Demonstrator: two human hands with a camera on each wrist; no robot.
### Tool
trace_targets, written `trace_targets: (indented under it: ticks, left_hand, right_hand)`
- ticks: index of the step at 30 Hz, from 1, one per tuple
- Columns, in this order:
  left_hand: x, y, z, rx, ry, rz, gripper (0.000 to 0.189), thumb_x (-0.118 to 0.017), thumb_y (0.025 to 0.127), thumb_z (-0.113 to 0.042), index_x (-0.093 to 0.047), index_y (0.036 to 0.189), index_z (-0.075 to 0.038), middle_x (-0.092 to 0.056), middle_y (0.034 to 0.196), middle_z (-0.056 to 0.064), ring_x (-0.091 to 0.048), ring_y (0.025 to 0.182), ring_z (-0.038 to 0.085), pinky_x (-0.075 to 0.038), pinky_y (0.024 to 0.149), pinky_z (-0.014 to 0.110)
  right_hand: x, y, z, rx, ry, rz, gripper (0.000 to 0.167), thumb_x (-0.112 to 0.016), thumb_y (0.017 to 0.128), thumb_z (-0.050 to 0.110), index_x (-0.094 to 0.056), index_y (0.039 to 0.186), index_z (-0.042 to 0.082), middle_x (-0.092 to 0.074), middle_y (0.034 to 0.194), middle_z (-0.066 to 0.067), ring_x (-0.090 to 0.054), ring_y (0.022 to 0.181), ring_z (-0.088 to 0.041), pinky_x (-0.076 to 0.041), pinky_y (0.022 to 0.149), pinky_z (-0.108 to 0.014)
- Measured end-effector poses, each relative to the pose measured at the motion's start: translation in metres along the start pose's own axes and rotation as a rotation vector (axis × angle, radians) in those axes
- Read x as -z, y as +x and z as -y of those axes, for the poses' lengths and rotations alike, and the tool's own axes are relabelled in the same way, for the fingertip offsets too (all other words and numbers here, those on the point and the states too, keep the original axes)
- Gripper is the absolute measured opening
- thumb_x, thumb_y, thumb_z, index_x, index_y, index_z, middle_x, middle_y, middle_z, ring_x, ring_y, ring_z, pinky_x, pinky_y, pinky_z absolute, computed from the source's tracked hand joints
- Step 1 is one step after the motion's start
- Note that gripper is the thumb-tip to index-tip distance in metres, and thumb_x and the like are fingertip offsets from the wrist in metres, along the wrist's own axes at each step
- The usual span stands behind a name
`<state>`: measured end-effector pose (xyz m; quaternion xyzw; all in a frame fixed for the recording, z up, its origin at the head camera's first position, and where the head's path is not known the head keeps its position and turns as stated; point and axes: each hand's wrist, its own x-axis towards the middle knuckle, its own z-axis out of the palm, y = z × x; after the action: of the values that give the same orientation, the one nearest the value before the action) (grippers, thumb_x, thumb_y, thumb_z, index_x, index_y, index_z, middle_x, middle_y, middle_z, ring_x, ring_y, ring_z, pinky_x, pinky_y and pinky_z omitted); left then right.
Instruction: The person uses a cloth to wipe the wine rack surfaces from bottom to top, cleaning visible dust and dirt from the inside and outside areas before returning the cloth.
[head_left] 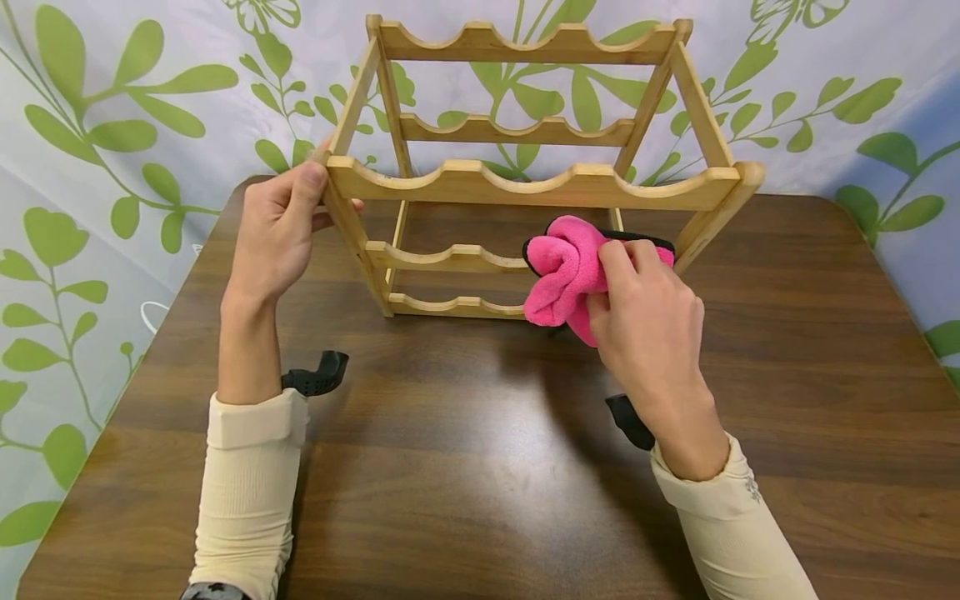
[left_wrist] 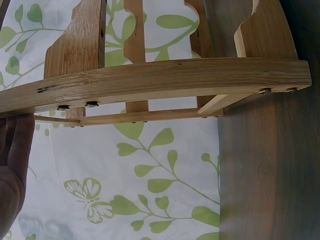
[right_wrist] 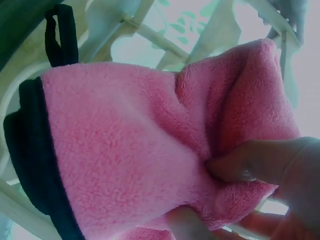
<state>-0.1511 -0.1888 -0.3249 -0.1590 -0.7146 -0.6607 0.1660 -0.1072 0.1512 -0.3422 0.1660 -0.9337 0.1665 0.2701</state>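
A light wooden bottle rack (head_left: 525,187) with scalloped crossbars stands at the back of the table. My left hand (head_left: 277,221) grips its front left post near the top corner. In the left wrist view that hand (left_wrist: 14,170) shows at the edge, against the rack's side frame (left_wrist: 170,80). My right hand (head_left: 648,317) pinches a bunched pink cloth (head_left: 566,275) with black edging in front of the rack's right half. The right wrist view shows thumb and fingers sunk into the fluffy cloth (right_wrist: 120,145), a black loop (right_wrist: 61,37) sticking out of it.
A dark wooden table (head_left: 450,467) carries the rack. Behind it hangs a white curtain (head_left: 187,50) with green leaves. Black curved pieces (head_left: 318,375) jut out beside both wrists.
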Motion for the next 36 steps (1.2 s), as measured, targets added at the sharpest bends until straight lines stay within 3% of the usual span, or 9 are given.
trace_targets:
  ticks: [5,11,15,22,26,30,32,36]
  left_hand:
    - [0.000,0.000,0.000,-0.011,0.002,0.001,0.034,-0.051,0.104,-0.022,-0.073,0.106,0.004,-0.054,0.140,0.017,-0.071,0.083,0.021,-0.057,0.080,0.027]
    - [0.000,0.000,0.000,-0.004,-0.016,0.000,0.034,-0.051,0.104,-0.020,-0.073,0.104,0.005,-0.054,0.139,0.018,-0.071,0.083,0.022,-0.057,0.080,0.027]
    - [0.000,0.001,0.000,-0.003,-0.025,-0.002,0.033,-0.050,0.104,-0.019,-0.072,0.103,0.006,-0.054,0.139,0.018,-0.071,0.084,0.023,-0.057,0.080,0.028]
    - [-0.001,0.001,0.000,-0.007,-0.023,-0.002,0.033,-0.050,0.104,-0.019,-0.072,0.102,0.006,-0.054,0.139,0.018,-0.071,0.083,0.023,-0.057,0.080,0.028]
    - [0.000,0.002,0.000,-0.020,-0.026,-0.011,0.035,-0.051,0.104,-0.019,-0.070,0.092,0.007,-0.065,0.122,0.019,-0.071,0.082,0.024,-0.057,0.080,0.030]
    - [0.001,0.002,-0.002,-0.002,-0.052,-0.016,0.034,-0.053,0.103,-0.019,-0.069,0.089,0.007,-0.069,0.103,0.017,-0.071,0.083,0.023,-0.057,0.080,0.030]
    - [0.001,0.002,-0.002,0.005,-0.061,-0.011,0.033,-0.053,0.103,-0.019,-0.071,0.094,0.006,-0.069,0.107,0.015,-0.071,0.083,0.022,-0.057,0.080,0.029]
    - [0.000,0.001,-0.001,-0.005,-0.051,-0.006,0.032,-0.052,0.103,-0.019,-0.072,0.094,0.005,-0.069,0.107,0.017,-0.071,0.083,0.023,-0.057,0.080,0.030]
  right_hand:
    - [0.008,0.001,-0.001,0.020,0.058,-0.016,0.018,-0.066,0.082,0.001,-0.059,0.098,-0.002,-0.064,0.093,-0.021,-0.061,0.069,-0.038,-0.050,0.053,-0.053]
    - [0.013,-0.001,0.005,0.044,0.252,0.039,0.019,-0.064,0.083,0.003,-0.060,0.101,0.000,-0.059,0.076,-0.010,-0.053,0.062,-0.024,-0.042,0.053,-0.040]
    - [0.011,-0.002,0.011,0.038,0.390,0.165,0.021,-0.067,0.085,0.007,-0.060,0.105,0.004,-0.057,0.074,-0.003,-0.050,0.062,-0.017,-0.041,0.054,-0.034]
    - [0.001,-0.005,0.008,-0.055,0.583,0.477,0.019,-0.069,0.091,0.009,-0.060,0.107,0.006,-0.062,0.081,-0.001,-0.057,0.066,-0.016,-0.048,0.057,-0.033]
    - [-0.014,-0.009,0.003,-0.096,0.740,0.638,0.018,-0.069,0.092,0.007,-0.060,0.107,0.004,-0.067,0.088,-0.003,-0.062,0.073,-0.016,-0.052,0.063,-0.033]
    - [-0.034,-0.015,0.000,-0.125,0.870,0.755,0.021,-0.067,0.093,0.004,-0.057,0.111,0.000,-0.068,0.090,-0.007,-0.062,0.073,-0.016,-0.053,0.064,-0.034]
    - [-0.043,-0.016,-0.002,-0.156,0.917,0.808,0.023,-0.065,0.093,0.003,-0.054,0.113,-0.003,-0.068,0.089,-0.009,-0.063,0.071,-0.017,-0.054,0.062,-0.034]
    - [-0.056,-0.020,-0.008,-0.212,0.890,0.871,0.031,-0.064,0.095,0.004,-0.048,0.118,-0.005,-0.066,0.087,-0.013,-0.061,0.068,-0.018,-0.053,0.059,-0.033]
